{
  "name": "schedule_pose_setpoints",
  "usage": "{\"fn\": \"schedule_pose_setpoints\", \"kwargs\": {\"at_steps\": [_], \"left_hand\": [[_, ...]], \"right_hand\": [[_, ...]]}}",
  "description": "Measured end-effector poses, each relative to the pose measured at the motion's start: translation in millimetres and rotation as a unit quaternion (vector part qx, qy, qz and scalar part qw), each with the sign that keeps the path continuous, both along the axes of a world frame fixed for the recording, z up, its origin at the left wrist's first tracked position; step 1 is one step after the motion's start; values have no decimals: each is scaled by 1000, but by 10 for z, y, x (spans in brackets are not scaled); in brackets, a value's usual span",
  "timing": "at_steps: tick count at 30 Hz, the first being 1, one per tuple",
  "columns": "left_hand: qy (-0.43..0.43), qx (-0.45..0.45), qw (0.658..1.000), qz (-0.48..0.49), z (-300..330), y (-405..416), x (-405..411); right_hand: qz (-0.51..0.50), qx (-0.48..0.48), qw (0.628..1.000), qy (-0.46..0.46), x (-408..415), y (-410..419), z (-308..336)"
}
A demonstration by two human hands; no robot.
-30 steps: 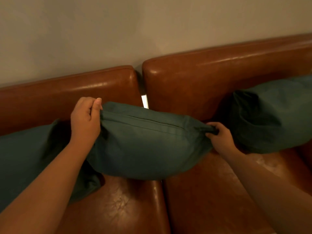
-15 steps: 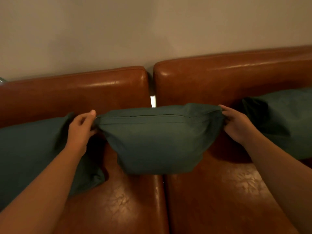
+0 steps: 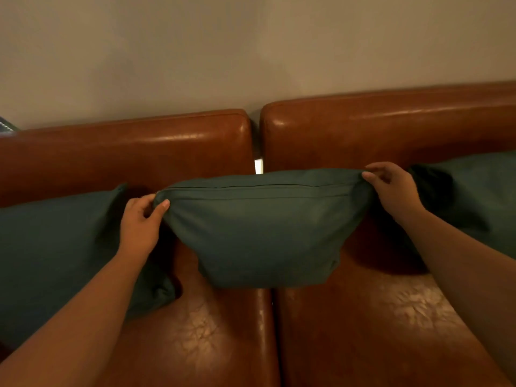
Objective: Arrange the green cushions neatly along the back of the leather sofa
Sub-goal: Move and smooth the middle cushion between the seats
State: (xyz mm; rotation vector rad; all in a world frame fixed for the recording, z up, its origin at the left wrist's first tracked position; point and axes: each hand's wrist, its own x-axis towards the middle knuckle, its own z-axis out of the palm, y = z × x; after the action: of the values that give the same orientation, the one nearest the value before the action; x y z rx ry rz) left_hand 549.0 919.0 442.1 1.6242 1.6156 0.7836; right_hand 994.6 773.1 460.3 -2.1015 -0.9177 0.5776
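Cushions in green line the leather sofa [image 3: 377,331] as you work on the middle cushion [image 3: 265,233], which sits over the seam where the two seat sections meet, its lower edge on the seat and its zipped top edge level against the backrest. Your left hand [image 3: 139,222] pinches the cushion's top left corner between thumb and curled fingers; your right hand [image 3: 393,191] pinches the top right corner the same way, fingertips closed on the fabric, so the top edge is drawn taut between them. To the left, the left cushion [image 3: 55,247] leans against the backrest, its near corner reaching down onto the seat just beside your left forearm, close to the middle cushion but apart from it. To the right, the right cushion [image 3: 480,196] rests against the far backrest, partly cut off by the frame edge, with a dark shadowed gap between it and your right hand. Behind the sofa stands a plain beige wall [image 3: 251,51], and a thin bright strip [image 3: 258,166] shows in the gap between the two backrest sections, just above the middle cushion.
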Motion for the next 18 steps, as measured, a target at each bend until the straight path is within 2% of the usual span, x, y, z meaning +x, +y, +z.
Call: {"fn": "schedule_pose_setpoints", "kwargs": {"at_steps": [2,5,7,9,10,14,18], "left_hand": [[38,3,999,6,-8,6,39],[98,35,995,2,34,44,121],[119,54,991,-8,41,52,142],[126,61,990,-9,33,37,145],[128,67,990,-7,34,21,146],[115,73,991,3,62,-25,148],[35,55,997,33,41,-39,94]], "right_hand": [[61,6,996,-59,16,-4,24],[180,14,980,-86,123,-107,98],[259,-61,951,-157,181,-161,114],[282,-117,926,-221,193,-154,103],[274,-124,926,-228,179,-131,105],[231,-123,945,-197,151,-15,150],[184,-105,974,-82,169,44,204]]}}
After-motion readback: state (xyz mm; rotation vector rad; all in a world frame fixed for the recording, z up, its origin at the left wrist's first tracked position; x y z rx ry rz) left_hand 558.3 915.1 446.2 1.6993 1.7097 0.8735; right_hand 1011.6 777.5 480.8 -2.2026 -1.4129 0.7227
